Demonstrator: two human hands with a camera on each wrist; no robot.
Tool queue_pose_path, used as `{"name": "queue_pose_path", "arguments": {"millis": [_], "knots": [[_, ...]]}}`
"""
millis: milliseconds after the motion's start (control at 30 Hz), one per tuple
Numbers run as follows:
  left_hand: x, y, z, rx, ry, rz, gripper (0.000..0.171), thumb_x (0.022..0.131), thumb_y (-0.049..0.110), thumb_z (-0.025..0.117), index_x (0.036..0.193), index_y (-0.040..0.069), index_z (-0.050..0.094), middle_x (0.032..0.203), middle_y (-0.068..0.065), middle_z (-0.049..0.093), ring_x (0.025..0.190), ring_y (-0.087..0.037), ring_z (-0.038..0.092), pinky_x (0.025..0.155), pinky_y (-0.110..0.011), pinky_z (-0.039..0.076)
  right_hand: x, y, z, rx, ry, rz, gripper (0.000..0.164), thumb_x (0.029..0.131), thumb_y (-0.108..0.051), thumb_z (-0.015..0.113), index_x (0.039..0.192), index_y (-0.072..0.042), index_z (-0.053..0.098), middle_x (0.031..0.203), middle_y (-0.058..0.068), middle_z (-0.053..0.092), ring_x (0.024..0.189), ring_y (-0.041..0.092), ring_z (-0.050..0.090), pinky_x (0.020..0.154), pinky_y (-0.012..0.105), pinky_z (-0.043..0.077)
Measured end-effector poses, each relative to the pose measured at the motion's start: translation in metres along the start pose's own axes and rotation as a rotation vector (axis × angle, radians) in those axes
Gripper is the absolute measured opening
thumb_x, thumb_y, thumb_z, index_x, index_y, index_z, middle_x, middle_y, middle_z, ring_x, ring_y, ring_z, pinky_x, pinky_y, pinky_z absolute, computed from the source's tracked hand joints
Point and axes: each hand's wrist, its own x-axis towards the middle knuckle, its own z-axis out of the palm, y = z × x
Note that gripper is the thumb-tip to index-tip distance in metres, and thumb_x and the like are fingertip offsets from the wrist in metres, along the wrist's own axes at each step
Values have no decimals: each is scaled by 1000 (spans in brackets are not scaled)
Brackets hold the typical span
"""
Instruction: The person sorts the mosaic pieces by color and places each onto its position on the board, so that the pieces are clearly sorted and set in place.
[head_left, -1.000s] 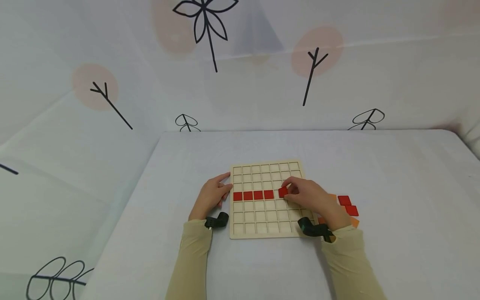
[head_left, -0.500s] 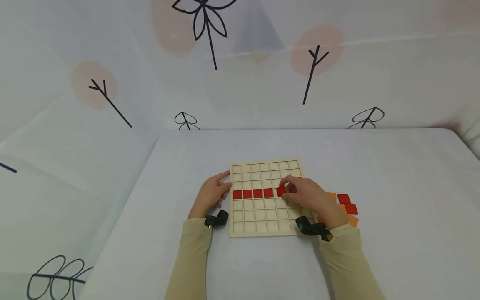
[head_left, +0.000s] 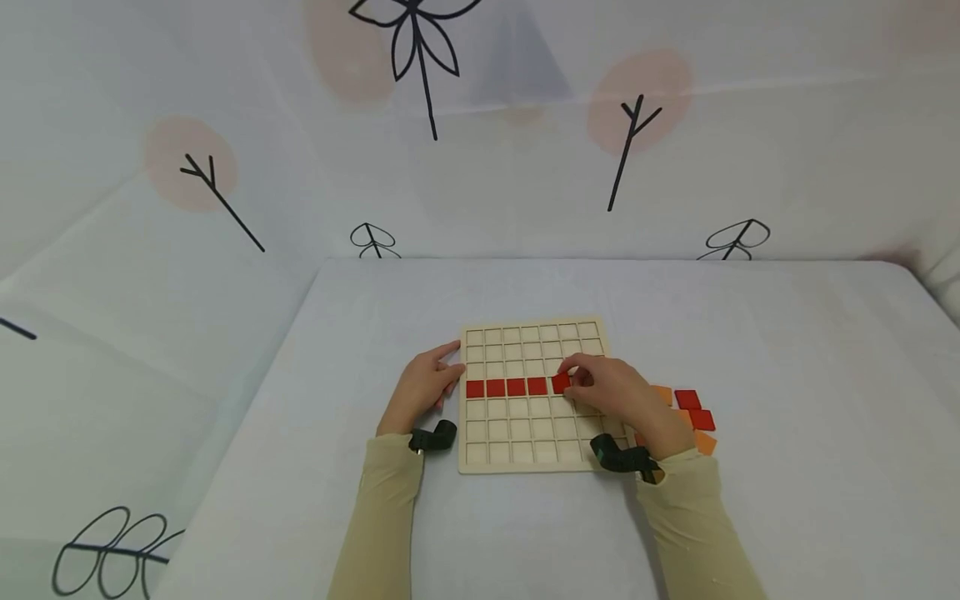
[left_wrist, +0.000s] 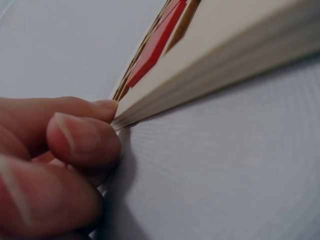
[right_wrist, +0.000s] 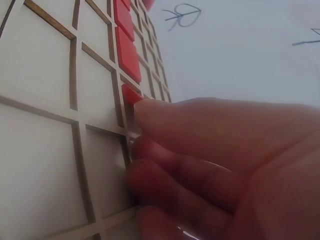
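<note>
behind the white table (head_left: pixel 825 375) rises a pale backdrop (head_left: pixel 495 192) with black sprigs (head_left: pixel 625 155).

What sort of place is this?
Probably a small indoor recording corner, though the wider room is out of sight. A creased sheet printed with plants rises behind the white tabletop, and a dark device sits at each wrist.
</note>
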Motion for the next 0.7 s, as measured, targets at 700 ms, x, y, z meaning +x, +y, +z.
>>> {"name": "queue_pose_path", "arguments": {"millis": [700], "knots": [[2,-4,1,-7,5,-8,48,88,31,54,134,27,41,53,-2,51,35,-16,43,40,-29,39,3,2,6,-25,28,-29,24,83,-18,61,106,-13,61,76,-4,55,69,14,48,63,30,39]]}}
